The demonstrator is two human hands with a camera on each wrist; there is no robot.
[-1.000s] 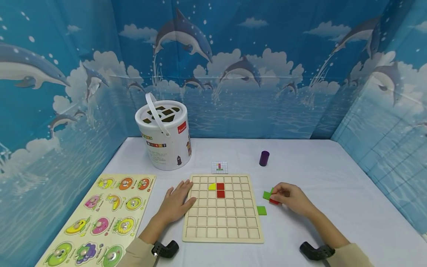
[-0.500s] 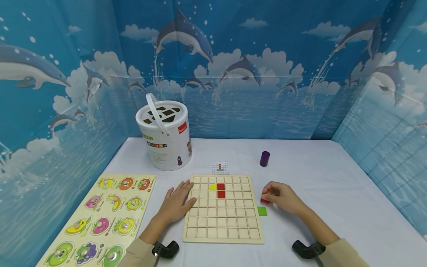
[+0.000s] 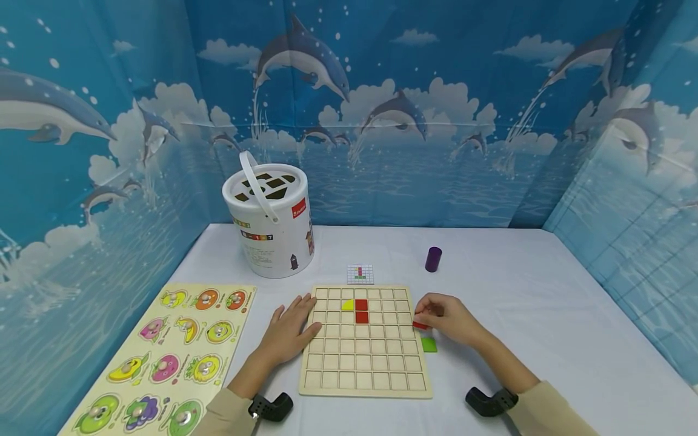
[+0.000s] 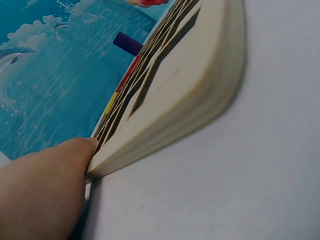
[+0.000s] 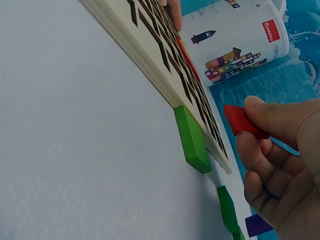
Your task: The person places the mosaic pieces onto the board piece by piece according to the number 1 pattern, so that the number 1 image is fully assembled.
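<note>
My right hand (image 3: 449,318) pinches a red square tile (image 5: 241,121) between thumb and fingers, at the right edge of a wooden grid board (image 3: 362,362). Along the board's left edge rests my left hand (image 3: 289,332), fingers spread and fingertips on the rim. Within the grid, a yellow tile (image 3: 348,305) with one rounded corner sits beside a red tile (image 3: 361,304), and a second red tile (image 3: 362,317) lies directly below that one. One green tile (image 3: 429,344) lies against the board's right side. More green tiles (image 5: 228,210) show in the right wrist view; my right hand hides them in the head view.
A small pattern card (image 3: 360,274) lies behind the board. Farther back stand a white bucket (image 3: 272,242) with a handle and a purple cylinder (image 3: 433,259). A fruit puzzle board (image 3: 180,345) covers the left side of the table. A dolphin-print curtain (image 3: 382,175) encloses the table.
My right hand has carried the red tile leftward, from beside the green tiles to the board's right edge. The left hand has stayed in place.
</note>
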